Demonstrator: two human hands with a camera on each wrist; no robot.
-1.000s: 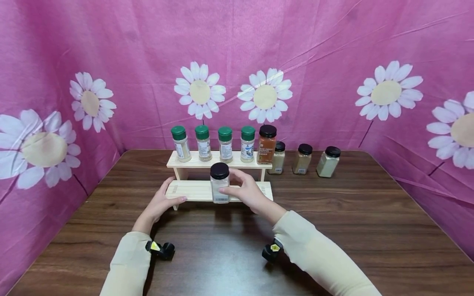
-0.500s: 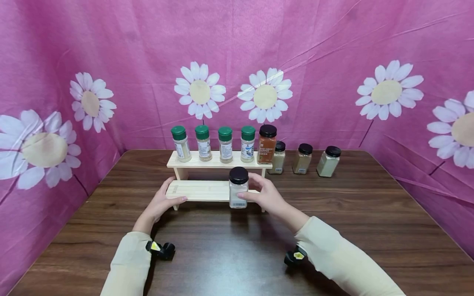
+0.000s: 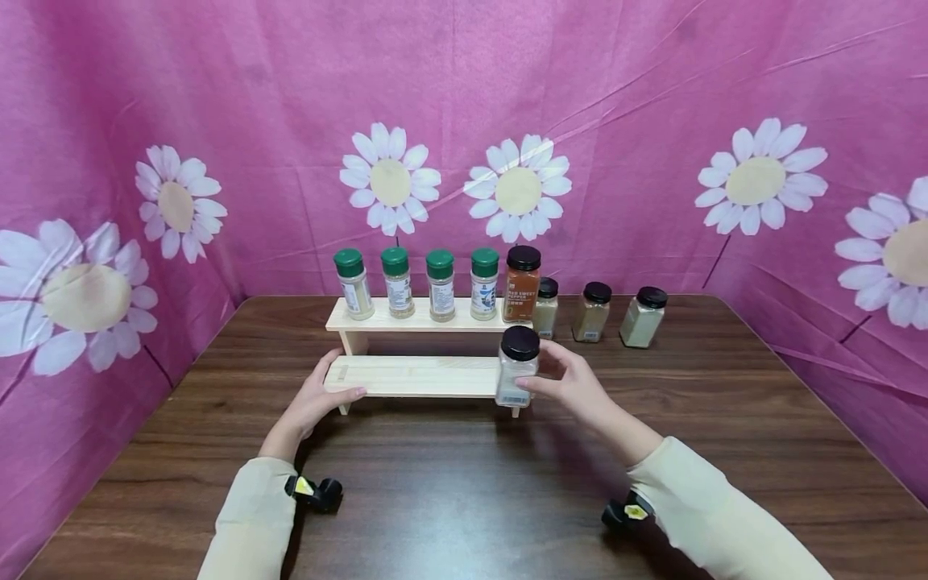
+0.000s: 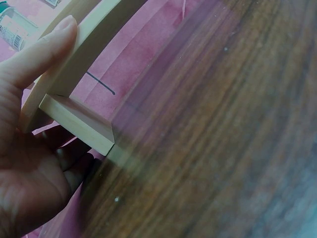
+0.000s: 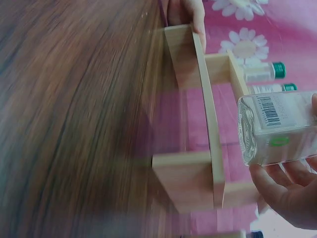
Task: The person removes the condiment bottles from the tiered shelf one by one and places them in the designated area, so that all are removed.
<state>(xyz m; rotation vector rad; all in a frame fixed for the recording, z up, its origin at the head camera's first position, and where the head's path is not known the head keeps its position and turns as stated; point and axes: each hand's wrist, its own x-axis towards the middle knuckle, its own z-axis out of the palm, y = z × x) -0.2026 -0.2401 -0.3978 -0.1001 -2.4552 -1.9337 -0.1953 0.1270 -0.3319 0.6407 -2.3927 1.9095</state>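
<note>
A two-tier wooden spice rack (image 3: 416,376) stands on the dark wood table. My left hand (image 3: 313,400) grips the left end of its lower tier, thumb on the board's edge and fingers curled beneath, as the left wrist view shows. In my right hand (image 3: 580,391) is a clear square spice jar (image 3: 516,377) with a black lid and pale contents, pinched between thumb and fingers. The jar is upright, overlapping the lower tier's right end in the head view. From the right wrist, its glass base (image 5: 246,130) shows a gap from the board.
On the upper tier stand several green-capped spice shakers (image 3: 441,294) and a black-lidded red sweet pepper jar (image 3: 521,294). Behind and right of the rack are three black-lidded jars, the rightmost jar (image 3: 641,324) pale green. A pink daisy cloth (image 3: 616,97) hangs around the table.
My right hand has carried the jar rightward along the lower tier, from its middle to its right end. The left hand stays put on the rack.
</note>
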